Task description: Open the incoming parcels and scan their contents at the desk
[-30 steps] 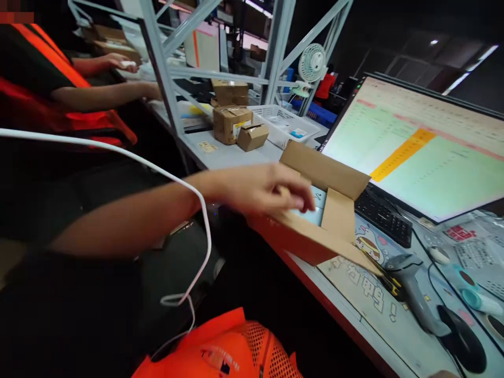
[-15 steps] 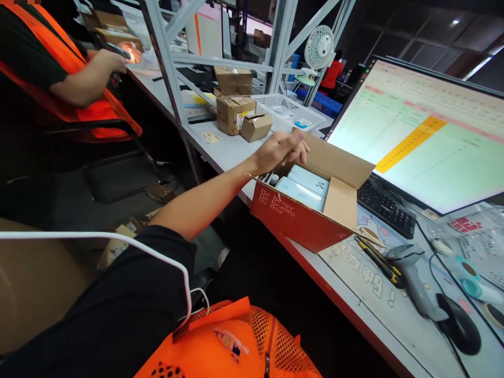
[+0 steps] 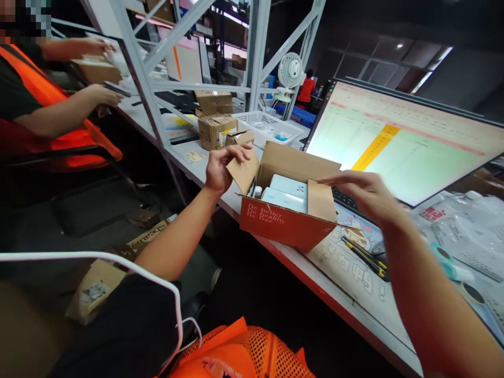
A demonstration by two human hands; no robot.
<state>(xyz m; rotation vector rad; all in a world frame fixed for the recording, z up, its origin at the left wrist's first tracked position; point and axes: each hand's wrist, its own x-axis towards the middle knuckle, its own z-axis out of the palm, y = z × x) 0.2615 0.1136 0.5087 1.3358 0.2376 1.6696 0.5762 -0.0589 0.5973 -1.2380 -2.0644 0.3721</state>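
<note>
A red cardboard box (image 3: 285, 226) with white lettering stands with its top open near the desk's front edge. Inside it lie two pale blue boxes (image 3: 285, 198), and a small white cap (image 3: 258, 191) shows beside them on the left. My left hand (image 3: 224, 167) has its fingers curled over the box's raised left flap (image 3: 244, 170). Stretched-out fingers of my right hand (image 3: 364, 191) reach the right flap (image 3: 321, 198), which slopes inward over the contents; whether they press on it I cannot tell.
Behind the box stands a monitor (image 3: 378, 142). Black-and-yellow cutters (image 3: 366, 257) lie on the printed mat, right of the box. Small cartons (image 3: 214, 128) and a white basket (image 3: 271, 128) are farther back. A co-worker's hand (image 3: 104, 97) shows beyond the metal frame (image 3: 136, 73).
My right hand has come into view at the box's right side. My left hand has moved to the left with the left flap, which now stands raised. The view has shifted too.
</note>
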